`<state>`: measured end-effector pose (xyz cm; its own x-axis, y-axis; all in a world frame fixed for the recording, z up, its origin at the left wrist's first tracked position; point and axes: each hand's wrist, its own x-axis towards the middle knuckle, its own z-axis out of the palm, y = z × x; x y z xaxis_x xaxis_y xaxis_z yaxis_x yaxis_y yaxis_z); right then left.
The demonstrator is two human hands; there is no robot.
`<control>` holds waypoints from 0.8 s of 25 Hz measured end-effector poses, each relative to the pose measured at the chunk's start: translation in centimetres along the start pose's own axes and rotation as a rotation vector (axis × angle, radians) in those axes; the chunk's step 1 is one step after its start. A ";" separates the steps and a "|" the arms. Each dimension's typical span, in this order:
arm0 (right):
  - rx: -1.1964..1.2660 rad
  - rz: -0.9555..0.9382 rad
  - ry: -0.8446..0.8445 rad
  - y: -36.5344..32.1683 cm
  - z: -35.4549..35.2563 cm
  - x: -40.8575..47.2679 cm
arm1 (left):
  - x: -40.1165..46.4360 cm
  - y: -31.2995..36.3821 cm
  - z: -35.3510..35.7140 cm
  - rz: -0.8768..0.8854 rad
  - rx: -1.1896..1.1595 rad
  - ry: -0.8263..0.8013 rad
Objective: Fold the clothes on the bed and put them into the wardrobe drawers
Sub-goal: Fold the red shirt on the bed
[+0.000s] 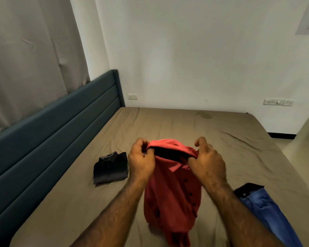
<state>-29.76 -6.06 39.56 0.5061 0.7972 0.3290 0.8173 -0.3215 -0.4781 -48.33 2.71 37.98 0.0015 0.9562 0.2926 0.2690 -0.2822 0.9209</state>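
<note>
We hold the red button shirt [171, 189] up over the bed [221, 139], left hand [141, 161] and right hand [207, 163] each pinching a shoulder. Left of it lies the folded black shirt [111, 168]. Folding is underway; next, we likely lay it flat.

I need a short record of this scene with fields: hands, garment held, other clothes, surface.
left hand: grips the red shirt's top edge
right hand: grips the same edge
red shirt: raised at the top, lower part on the bed
black shirt: folded, left of the hands
blue trousers: right, unfolded
bed: brown sheet
</note>
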 end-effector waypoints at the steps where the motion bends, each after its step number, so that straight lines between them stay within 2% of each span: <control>1: -0.058 -0.045 0.079 -0.3 -0.2 -0.2 | 0.3 0.5 -0.8 0.080 0.067 0.009; 3: -0.036 -0.123 0.170 -1.4 -0.7 -0.1 | 0.9 2.1 -1.3 0.099 0.146 -0.058; 5: 0.120 -0.131 0.102 -3.8 -1.0 -0.4 | 1.5 2.8 -2.4 0.074 0.187 -0.154; 7: 0.179 -0.049 0.052 -5.9 -0.6 -1.4 | 2.2 2.3 -5.0 0.221 0.419 -0.191; 9: 0.075 0.074 0.158 -7.5 -0.4 -2.9 | 3.2 1.0 -8.3 0.349 0.722 -0.169; 10: 0.056 0.141 0.184 -7.8 -0.2 -3.3 | 3.5 0.6 -9.0 0.321 0.837 -0.150; 11: 0.090 0.189 0.164 -8.7 0.0 -3.9 | 3.7 0.2 -9.7 0.251 0.852 -0.152; 12: 0.226 0.249 0.114 -10.5 0.2 -4.6 | 3.9 -0.1 -10.8 0.129 0.710 -0.195; 14: 0.588 0.393 -0.019 -12.5 0.4 -4.9 | 3.8 0.5 -10.6 -0.214 0.118 -0.297; 15: 0.675 0.425 -0.048 -13.2 0.4 -5.1 | 3.7 0.9 -10.6 -0.382 -0.153 -0.323; 16: 0.655 0.407 -0.024 -13.7 0.3 -5.5 | 3.6 1.3 -11.2 -0.522 -0.352 -0.347; 18: 0.640 0.401 0.031 -14.5 -0.3 -6.5 | 3.6 1.8 -12.7 -0.674 -0.528 -0.427; 20: 0.874 0.487 -0.060 -14.6 -0.7 -7.3 | 3.7 2.4 -13.3 -0.700 -0.530 -0.506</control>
<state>-45.20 -7.49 44.73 0.6972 0.7110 -0.0920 0.0233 -0.1507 -0.9883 -60.45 4.50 44.71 0.4487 0.8054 -0.3874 -0.0957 0.4742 0.8752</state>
